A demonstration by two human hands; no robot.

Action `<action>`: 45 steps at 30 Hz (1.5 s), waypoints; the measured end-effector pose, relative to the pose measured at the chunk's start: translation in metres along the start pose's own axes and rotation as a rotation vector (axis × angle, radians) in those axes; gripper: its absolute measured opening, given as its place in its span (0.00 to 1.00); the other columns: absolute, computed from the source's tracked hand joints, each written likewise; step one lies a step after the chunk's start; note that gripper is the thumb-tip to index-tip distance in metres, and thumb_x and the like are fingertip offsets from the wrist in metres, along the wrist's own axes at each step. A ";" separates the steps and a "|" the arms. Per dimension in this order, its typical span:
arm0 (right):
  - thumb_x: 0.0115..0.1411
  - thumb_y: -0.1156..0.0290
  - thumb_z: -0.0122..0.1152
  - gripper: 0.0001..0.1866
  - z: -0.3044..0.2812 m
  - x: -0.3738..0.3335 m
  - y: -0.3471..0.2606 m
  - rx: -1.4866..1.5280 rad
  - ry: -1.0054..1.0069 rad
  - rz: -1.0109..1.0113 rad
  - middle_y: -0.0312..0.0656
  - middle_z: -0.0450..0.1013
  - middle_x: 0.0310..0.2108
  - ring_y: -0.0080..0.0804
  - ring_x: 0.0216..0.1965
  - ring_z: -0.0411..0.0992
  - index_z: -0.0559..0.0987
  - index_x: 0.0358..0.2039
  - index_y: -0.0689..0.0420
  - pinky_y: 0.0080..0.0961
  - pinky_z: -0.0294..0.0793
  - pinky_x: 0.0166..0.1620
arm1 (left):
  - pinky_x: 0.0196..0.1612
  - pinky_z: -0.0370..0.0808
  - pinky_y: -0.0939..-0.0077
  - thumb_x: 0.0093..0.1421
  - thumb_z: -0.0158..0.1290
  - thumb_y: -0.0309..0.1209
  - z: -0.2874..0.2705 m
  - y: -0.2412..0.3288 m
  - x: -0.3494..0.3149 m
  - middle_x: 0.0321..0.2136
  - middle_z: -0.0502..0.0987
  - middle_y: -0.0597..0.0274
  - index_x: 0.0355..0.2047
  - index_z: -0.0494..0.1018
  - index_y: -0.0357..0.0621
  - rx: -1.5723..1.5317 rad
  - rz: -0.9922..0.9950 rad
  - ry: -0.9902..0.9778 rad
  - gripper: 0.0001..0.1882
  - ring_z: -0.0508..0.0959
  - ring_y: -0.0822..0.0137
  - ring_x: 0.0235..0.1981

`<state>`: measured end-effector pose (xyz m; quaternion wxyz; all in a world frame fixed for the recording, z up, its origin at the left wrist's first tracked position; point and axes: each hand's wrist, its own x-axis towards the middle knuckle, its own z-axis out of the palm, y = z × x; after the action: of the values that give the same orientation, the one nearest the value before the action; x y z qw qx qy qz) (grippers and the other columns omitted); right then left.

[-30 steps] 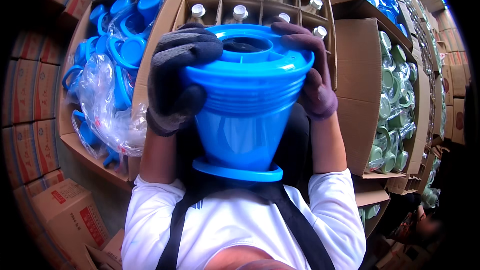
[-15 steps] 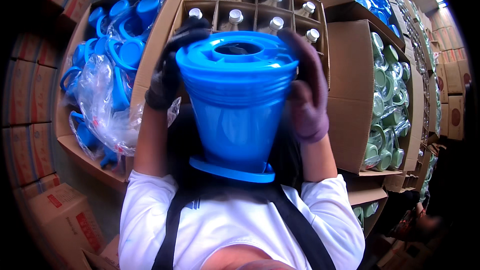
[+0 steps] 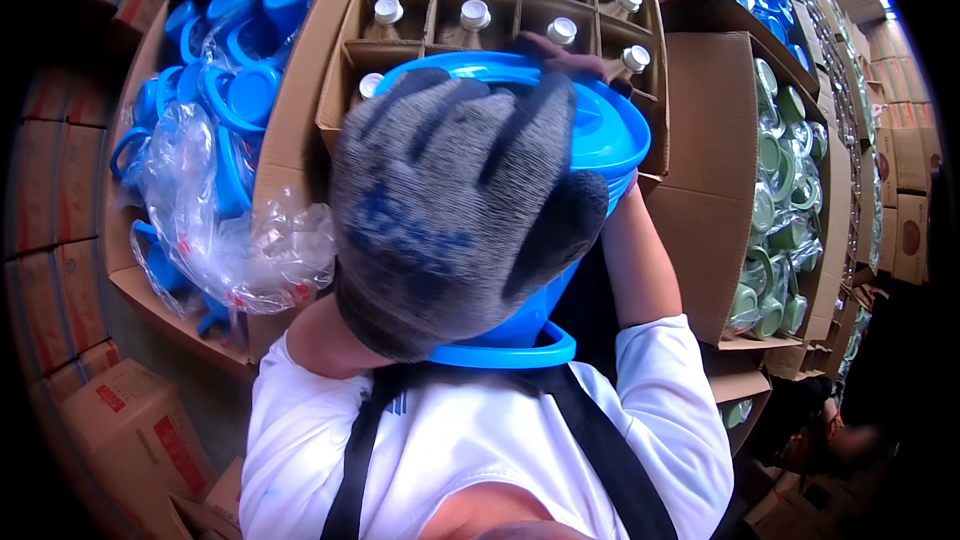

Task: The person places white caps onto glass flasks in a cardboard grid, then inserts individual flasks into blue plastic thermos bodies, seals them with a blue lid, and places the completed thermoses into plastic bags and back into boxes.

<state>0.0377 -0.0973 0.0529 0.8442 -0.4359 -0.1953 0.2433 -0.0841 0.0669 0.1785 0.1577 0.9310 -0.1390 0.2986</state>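
A blue plastic bucket [image 3: 545, 325], tapered and ribbed below its rim, stands in front of my chest. Its blue lid [image 3: 605, 130] shows on the right, and a thin blue handle [image 3: 500, 355] hangs at the near side. My left hand [image 3: 450, 200], in a grey knit glove, spans the lid and upper wall, with the thumb on the right. The ends of its fingers are partly hidden. Around the far right rim, my right hand [image 3: 568, 58] in a maroon glove grips the bucket; most of it is behind the lid.
Beyond the bucket is a divided carton [image 3: 335, 90] of bottles with white caps [image 3: 475, 15]. To the left, a carton [image 3: 300, 110] holds blue handled containers [image 3: 250, 95] and clear plastic bags [image 3: 190, 180]. Green containers [image 3: 770, 155] fill a carton [image 3: 700, 190] at right. Closed boxes [image 3: 135, 430] stand lower left.
My left hand has moved from the bucket's left side across its lid. My right hand has gone round to the far rim, and the bucket has shifted slightly right and turned.
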 end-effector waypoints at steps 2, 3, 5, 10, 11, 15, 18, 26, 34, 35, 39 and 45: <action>0.65 0.43 0.36 0.32 0.022 -0.004 -0.015 -0.373 0.017 -0.243 0.54 0.64 0.56 0.48 0.61 0.60 0.71 0.50 0.60 0.45 0.58 0.61 | 0.54 0.67 0.57 0.63 0.46 0.44 0.007 -0.029 -0.004 0.40 0.78 0.54 0.43 0.76 0.43 -0.182 0.082 0.091 0.19 0.77 0.56 0.43; 0.64 0.41 0.37 0.34 0.029 -0.006 -0.017 -0.566 0.064 -0.373 0.54 0.66 0.55 0.49 0.60 0.61 0.71 0.51 0.61 0.46 0.58 0.61 | 0.55 0.67 0.58 0.65 0.42 0.47 0.029 -0.063 -0.025 0.43 0.77 0.49 0.43 0.76 0.40 -0.592 -0.061 0.185 0.23 0.75 0.56 0.45; 0.63 0.40 0.38 0.36 0.057 -0.022 -0.038 -0.819 -0.062 -0.539 0.54 0.69 0.52 0.50 0.57 0.65 0.72 0.51 0.63 0.47 0.58 0.61 | 0.58 0.65 0.64 0.67 0.38 0.47 0.073 -0.114 -0.061 0.55 0.68 0.44 0.54 0.67 0.36 -1.379 -0.350 0.192 0.27 0.69 0.57 0.57; 0.63 0.41 0.40 0.37 0.036 -0.005 -0.041 -0.577 0.022 -0.369 0.54 0.71 0.50 0.49 0.53 0.68 0.73 0.51 0.65 0.44 0.61 0.59 | 0.61 0.61 0.61 0.66 0.40 0.42 0.045 -0.109 -0.031 0.53 0.71 0.47 0.52 0.71 0.39 -0.866 0.073 0.073 0.23 0.69 0.56 0.57; 0.63 0.41 0.39 0.37 0.030 0.001 -0.045 -0.455 0.053 -0.274 0.54 0.71 0.51 0.48 0.53 0.68 0.73 0.51 0.65 0.43 0.62 0.58 | 0.61 0.61 0.61 0.65 0.41 0.39 0.039 -0.103 -0.025 0.52 0.72 0.47 0.50 0.74 0.40 -0.779 0.188 0.144 0.21 0.69 0.56 0.57; 0.67 0.44 0.34 0.34 0.045 -0.004 -0.049 -0.515 0.014 -0.580 0.55 0.72 0.47 0.49 0.46 0.72 0.74 0.46 0.67 0.45 0.69 0.52 | 0.63 0.57 0.65 0.61 0.45 0.36 0.039 -0.110 -0.031 0.52 0.72 0.47 0.47 0.75 0.40 -0.612 -0.281 0.213 0.18 0.68 0.55 0.58; 0.67 0.51 0.39 0.29 0.021 -0.015 -0.063 -0.949 -0.138 -0.384 0.53 0.72 0.49 0.43 0.52 0.69 0.72 0.49 0.67 0.41 0.65 0.57 | 0.62 0.60 0.64 0.60 0.47 0.33 0.032 -0.119 -0.037 0.53 0.71 0.46 0.49 0.73 0.37 -0.434 -0.134 0.118 0.19 0.68 0.54 0.58; 0.66 0.54 0.43 0.26 0.033 -0.018 -0.044 -0.207 0.086 -0.489 0.49 0.73 0.49 0.38 0.50 0.70 0.73 0.49 0.66 0.34 0.65 0.56 | 0.65 0.54 0.60 0.62 0.44 0.43 0.038 -0.116 -0.038 0.60 0.65 0.48 0.55 0.69 0.38 -0.728 -0.370 0.233 0.27 0.61 0.57 0.63; 0.65 0.59 0.49 0.21 0.037 -0.006 -0.037 -0.032 0.137 -0.384 0.46 0.75 0.44 0.33 0.44 0.73 0.76 0.45 0.65 0.31 0.70 0.51 | 0.65 0.55 0.63 0.63 0.46 0.42 0.023 -0.086 -0.032 0.60 0.64 0.48 0.59 0.63 0.35 -0.367 -0.206 0.124 0.29 0.62 0.56 0.62; 0.64 0.60 0.49 0.20 0.037 -0.003 -0.033 0.012 0.158 -0.350 0.45 0.76 0.44 0.33 0.43 0.74 0.76 0.44 0.65 0.30 0.70 0.50 | 0.65 0.55 0.62 0.63 0.45 0.42 0.026 -0.105 -0.044 0.60 0.64 0.48 0.59 0.63 0.34 -0.352 -0.143 0.069 0.29 0.63 0.55 0.61; 0.66 0.55 0.44 0.24 0.036 0.000 -0.034 0.050 0.167 -0.496 0.46 0.76 0.43 0.36 0.44 0.74 0.76 0.45 0.65 0.33 0.70 0.52 | 0.63 0.58 0.60 0.65 0.41 0.45 0.018 -0.099 -0.046 0.59 0.66 0.50 0.53 0.70 0.35 -0.340 -0.315 0.261 0.27 0.66 0.55 0.60; 0.67 0.46 0.33 0.35 0.047 -0.012 -0.041 -0.357 -0.268 -0.533 0.55 0.75 0.42 0.51 0.50 0.70 0.78 0.41 0.67 0.43 0.60 0.60 | 0.61 0.60 0.61 0.67 0.34 0.49 0.026 -0.090 -0.034 0.54 0.69 0.48 0.49 0.72 0.38 -0.752 0.136 0.051 0.29 0.68 0.55 0.57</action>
<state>0.0120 -0.0947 0.1108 0.7554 -0.4746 -0.4507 0.0313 -0.0661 0.1447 0.1192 0.4716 0.7890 -0.2961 0.2597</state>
